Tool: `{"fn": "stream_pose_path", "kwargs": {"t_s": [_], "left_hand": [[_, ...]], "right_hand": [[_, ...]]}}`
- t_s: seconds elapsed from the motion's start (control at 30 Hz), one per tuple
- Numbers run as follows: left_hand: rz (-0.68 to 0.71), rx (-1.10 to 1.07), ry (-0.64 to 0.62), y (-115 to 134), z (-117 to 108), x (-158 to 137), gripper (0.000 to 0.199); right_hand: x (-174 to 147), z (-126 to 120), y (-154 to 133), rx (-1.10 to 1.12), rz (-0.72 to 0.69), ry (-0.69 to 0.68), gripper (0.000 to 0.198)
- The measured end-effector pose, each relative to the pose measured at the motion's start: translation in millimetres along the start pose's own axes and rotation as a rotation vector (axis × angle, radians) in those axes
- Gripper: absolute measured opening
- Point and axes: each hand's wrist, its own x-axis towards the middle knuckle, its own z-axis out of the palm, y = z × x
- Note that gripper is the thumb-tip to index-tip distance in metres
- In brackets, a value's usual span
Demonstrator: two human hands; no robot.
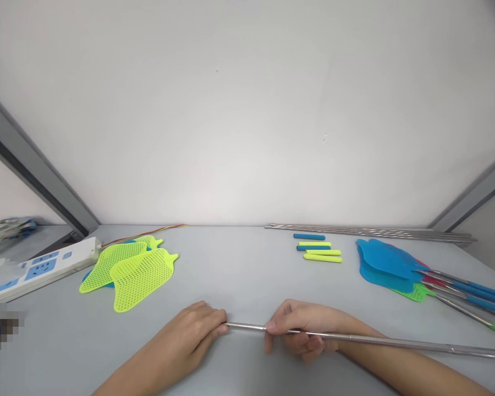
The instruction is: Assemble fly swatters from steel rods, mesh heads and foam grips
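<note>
A thin silver telescopic rod (379,340) runs from between my hands out past the right edge of the view. My left hand (200,333) is closed around its left end, so the tip is hidden in the fingers. A short way to the right, my right hand (299,327) pinches the rod between thumb and fingers, and the thicker sections pass over the right wrist. A bare stretch of rod shows between the two hands. Beyond my left hand lie yellow-green perforated fly swatter heads (144,279), overlapping, with blue ones partly beneath.
Blue and yellow-green handle sleeves (322,257) lie behind my right hand. Several metal rods (367,231) rest along the wall. Blue swatters (390,264), with red and green ones under them, are stacked at right. A white power strip (45,269) stands at left.
</note>
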Motion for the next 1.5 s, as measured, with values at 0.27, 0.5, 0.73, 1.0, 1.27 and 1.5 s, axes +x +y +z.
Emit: {"fn": "stream_pose_path", "kwargs": {"t_s": [0.27,0.5,0.73,1.0,1.27,1.5], "left_hand": [[0.015,0.027,-0.006,-1.0,0.1,0.3,0.026],[0.069,0.083,0.025,1.9,-0.2,-0.5,0.026],[0.093,0.158,0.022,3.8,3.5,-0.1,0.022],[0.114,0.175,0.036,9.1,10.2,-0.6,0.021],[0.125,0.159,0.054,16.4,11.1,-0.1,0.022],[0.096,0.082,0.031,16.5,9.7,0.3,0.023]], "right_hand": [[-0.7,1.4,0.1,0.002,0.006,0.001,0.026],[-1.1,2.7,-0.3,-0.013,0.010,-0.005,0.026],[-0.5,1.7,1.3,-0.011,0.019,-0.020,0.027],[-1.6,2.4,-1.2,-0.016,0.018,-0.031,0.026],[-1.9,4.9,-0.5,-0.062,0.018,-0.011,0.027],[-1.3,5.6,1.0,-0.086,0.009,0.009,0.028]]}}
